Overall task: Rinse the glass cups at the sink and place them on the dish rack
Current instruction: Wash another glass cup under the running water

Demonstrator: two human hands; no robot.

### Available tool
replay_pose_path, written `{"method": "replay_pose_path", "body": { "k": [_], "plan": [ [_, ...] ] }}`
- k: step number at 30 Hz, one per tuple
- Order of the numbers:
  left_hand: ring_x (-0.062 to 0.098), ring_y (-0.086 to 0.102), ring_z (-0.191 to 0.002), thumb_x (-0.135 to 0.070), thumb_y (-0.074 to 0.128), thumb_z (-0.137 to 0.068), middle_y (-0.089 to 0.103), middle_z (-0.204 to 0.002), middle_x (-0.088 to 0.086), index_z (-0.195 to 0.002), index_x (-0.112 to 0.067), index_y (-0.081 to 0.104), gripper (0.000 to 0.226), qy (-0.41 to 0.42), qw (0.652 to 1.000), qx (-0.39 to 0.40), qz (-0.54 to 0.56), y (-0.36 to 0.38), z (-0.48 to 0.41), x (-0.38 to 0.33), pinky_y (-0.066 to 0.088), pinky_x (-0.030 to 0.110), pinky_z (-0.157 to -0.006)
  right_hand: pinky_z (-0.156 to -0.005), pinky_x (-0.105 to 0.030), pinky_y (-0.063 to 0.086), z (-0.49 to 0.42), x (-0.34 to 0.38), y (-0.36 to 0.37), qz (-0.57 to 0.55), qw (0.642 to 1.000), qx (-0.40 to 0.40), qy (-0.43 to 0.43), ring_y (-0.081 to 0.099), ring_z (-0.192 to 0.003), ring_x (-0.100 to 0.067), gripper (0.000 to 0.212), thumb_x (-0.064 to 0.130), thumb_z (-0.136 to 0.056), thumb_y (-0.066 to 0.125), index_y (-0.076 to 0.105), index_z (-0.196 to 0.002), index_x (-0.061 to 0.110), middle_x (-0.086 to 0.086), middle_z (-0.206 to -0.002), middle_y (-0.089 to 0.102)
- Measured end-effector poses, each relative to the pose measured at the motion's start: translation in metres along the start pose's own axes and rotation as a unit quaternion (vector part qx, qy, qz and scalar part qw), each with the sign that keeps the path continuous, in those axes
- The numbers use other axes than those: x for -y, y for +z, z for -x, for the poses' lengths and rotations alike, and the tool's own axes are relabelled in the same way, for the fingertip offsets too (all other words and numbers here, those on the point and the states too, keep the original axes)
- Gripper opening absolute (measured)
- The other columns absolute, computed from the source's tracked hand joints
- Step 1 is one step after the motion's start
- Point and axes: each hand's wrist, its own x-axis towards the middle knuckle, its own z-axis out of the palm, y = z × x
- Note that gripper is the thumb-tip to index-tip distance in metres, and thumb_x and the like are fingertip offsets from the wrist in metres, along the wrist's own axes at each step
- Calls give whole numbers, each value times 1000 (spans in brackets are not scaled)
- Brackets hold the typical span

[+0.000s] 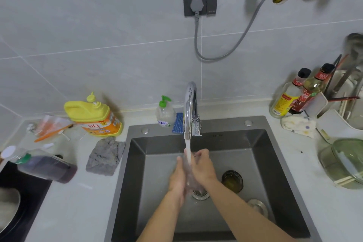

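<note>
Across the pale countertop (82, 198), the dark steel sink (261, 163) takes up the middle, with water running from the chrome faucet (190, 108) at its back edge. At the right edge stands the white dish rack (334, 125), well apart from both hands. Both forearms reach in over the basin. The left hand (177, 180) lies with its fingers fairly straight, pressed flat against the left side of a clear glass cup (189, 175). The right hand (203, 167) curls its fingers round the cup's upper part from the other side. The cup sits between the two palms, directly under the stream, blurred by water. A second, dark amber glass cup (232, 181) stands upright on the sink floor just right of the right wrist. Below the hands lies the drain strainer (200, 195).
</note>
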Motion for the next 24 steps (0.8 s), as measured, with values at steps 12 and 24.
{"method": "replay_pose_path", "body": {
  "k": [12,24],
  "plan": [
    [21,78,-98,-71,36,-101,81,-109,5,-116,-29,77,60,52,995,86,-29,4,9,-15,63,43,-87,-91,-40,58,9,5,-9,-192,980,29,35,71,-105,-23,78,79,-80,61,55,-128,17,-3,-115,71],
    [40,71,-112,-35,63,-100,72,-126,23,-131,-5,71,45,32,974,156,160,-17,-2,-18,61,50,-90,-57,-24,43,3,10,-22,16,999,-41,-16,55,-62,-11,52,64,-93,61,59,-72,16,1,-70,65]
  ]
}}
